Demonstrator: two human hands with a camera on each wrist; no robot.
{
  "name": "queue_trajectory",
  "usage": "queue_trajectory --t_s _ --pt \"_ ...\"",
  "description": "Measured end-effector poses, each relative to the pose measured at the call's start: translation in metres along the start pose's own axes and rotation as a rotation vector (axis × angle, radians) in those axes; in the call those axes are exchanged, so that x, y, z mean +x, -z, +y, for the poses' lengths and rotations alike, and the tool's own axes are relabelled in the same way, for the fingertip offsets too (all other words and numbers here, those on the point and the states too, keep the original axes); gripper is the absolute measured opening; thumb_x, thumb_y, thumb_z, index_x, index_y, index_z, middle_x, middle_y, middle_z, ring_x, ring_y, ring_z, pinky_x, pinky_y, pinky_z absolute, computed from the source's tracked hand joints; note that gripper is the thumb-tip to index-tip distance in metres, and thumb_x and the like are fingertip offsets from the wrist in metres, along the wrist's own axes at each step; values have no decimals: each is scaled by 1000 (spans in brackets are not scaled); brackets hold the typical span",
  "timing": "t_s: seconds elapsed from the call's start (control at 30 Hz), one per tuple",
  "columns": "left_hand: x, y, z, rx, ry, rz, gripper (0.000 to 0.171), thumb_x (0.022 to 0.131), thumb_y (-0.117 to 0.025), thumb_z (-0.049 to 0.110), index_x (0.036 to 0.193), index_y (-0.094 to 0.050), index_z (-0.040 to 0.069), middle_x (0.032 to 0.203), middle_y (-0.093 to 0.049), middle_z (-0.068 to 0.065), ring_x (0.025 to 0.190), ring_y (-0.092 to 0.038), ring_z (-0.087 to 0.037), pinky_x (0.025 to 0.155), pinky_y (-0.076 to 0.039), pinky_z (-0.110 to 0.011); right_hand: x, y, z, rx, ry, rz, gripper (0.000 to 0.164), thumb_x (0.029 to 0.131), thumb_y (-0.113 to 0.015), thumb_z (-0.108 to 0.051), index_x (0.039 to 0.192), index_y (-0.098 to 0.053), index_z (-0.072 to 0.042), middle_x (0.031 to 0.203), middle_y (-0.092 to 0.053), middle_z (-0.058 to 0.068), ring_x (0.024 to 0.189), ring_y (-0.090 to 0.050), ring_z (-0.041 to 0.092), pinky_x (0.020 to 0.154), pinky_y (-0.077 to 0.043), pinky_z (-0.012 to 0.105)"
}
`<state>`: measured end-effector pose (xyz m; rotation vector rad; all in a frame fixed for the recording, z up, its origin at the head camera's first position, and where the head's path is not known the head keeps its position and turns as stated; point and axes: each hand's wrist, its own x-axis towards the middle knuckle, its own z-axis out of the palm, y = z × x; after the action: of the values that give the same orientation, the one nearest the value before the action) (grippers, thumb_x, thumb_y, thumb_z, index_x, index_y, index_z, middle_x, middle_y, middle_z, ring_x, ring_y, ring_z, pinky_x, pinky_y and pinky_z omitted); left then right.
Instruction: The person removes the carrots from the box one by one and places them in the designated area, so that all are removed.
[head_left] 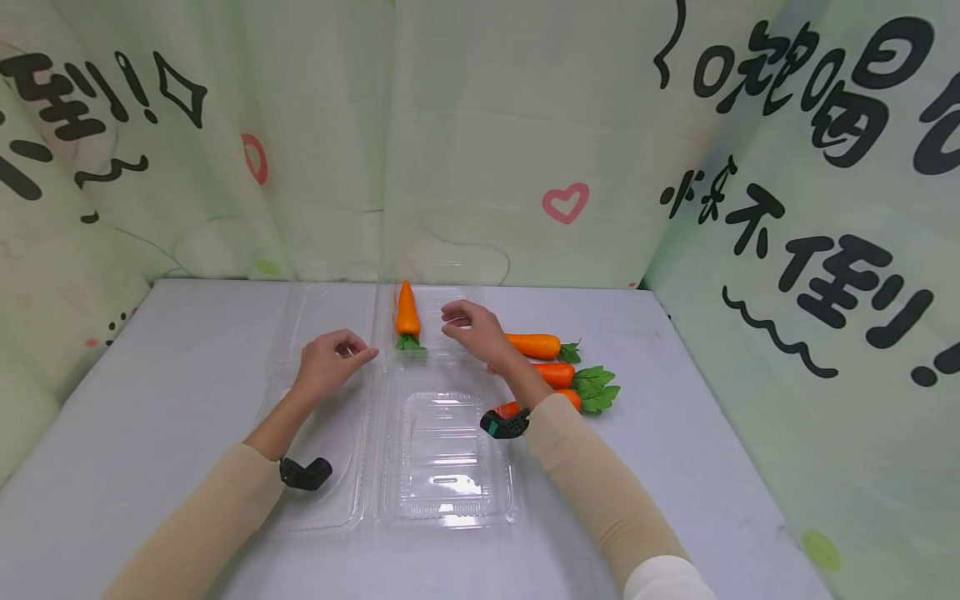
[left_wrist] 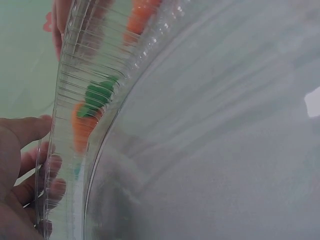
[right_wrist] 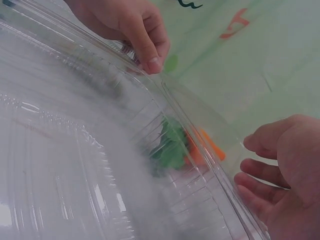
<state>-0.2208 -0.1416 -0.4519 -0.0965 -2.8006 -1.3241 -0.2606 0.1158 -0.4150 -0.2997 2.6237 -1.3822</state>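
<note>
A clear plastic clamshell container (head_left: 448,454) lies spread open, its flat half (head_left: 330,508) to the left. My left hand (head_left: 330,364) pinches the plastic rim near the middle; the left wrist view shows the thumb on one side and fingers behind it. My right hand (head_left: 474,329) is by the container's far right part, with thumb and fingers apart and loosely bent in the right wrist view. Between the hands is an orange carrot (head_left: 407,310) with green leaves, seen through the plastic in the right wrist view. Whether it lies inside or behind the container I cannot tell.
Three more carrots, the far one (head_left: 536,345), the middle one (head_left: 557,374) and the near one (head_left: 572,398), lie right of the container, partly behind my right forearm. The white table (head_left: 187,375) ends at a pale green printed curtain (head_left: 465,150).
</note>
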Motion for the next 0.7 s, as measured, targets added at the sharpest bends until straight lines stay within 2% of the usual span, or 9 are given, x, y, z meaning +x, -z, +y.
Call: queue_trajectory --t_s 0.17,0.7 --pt "0 0 0 -1 -2 1 26 88 -70 33 92 -66 7 90 -62 -10 85 -51 -23 70 -40 -27 2 -2 -1 -2 -6 -1 34 95 -60 -16 129 -56 -11 126 -62 8 116 -60 23 101 -48 37" --pt "-1 0 -1 -11 -3 3 25 88 -70 32 91 -67 7 89 -62 -9 84 -51 -22 68 -41 -27 14 -10 -2 4 -38 -43 39 95 -61 -17 131 -54 -6 128 -62 11 117 -59 25 101 -49 38"
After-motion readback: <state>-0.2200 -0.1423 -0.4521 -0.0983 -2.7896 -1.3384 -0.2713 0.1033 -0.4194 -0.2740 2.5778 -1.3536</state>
